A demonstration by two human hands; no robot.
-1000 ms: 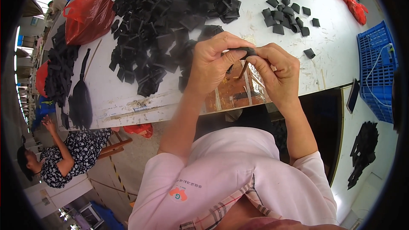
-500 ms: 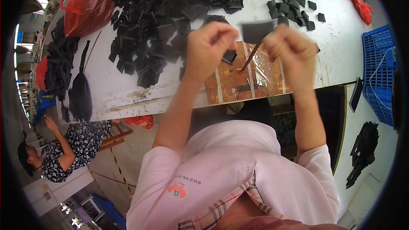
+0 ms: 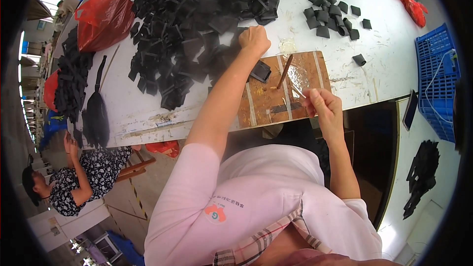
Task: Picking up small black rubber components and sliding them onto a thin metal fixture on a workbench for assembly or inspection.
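Note:
My left hand is closed at the right edge of a big heap of black fabric pieces. Its fingertips are hidden, so whatever they grip cannot be made out. Lower and to the right, my right hand pinches a thin pale stick that points up and left. Between the hands lies a brown wooden board with strips of clear tape. A dark brown peg stands on it, leaning slightly. A black folded piece rests at the board's left edge.
Small rolled black pieces are grouped at the back right, with one loose piece nearer. A red plastic bag and a black brush lie left. A blue crate stands right. Another person sits at lower left.
Both hands were raised near the peg's top with a black piece between them. My left hand has gone to the heap; my right hand has dropped toward the board's near right corner.

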